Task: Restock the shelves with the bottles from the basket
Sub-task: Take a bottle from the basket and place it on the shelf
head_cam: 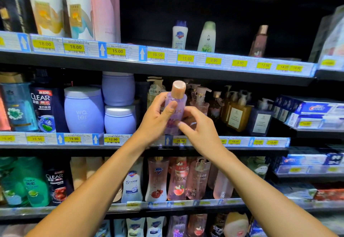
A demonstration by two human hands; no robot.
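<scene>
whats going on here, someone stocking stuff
A person is restocking shop shelves. Both hands hold one small purple bottle with a pinkish cap, upright, in front of the middle shelf. The left hand grips its upper part and the right hand holds its lower part. It is not yet set down. The top shelf carries three small bottles with gaps between them.

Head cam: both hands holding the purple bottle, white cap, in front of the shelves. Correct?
One thing is off: the cap is rose-gold, not white. The head view confirms the rest: the left hand and right hand both hold the purple bottle in front of the shelves.
</scene>
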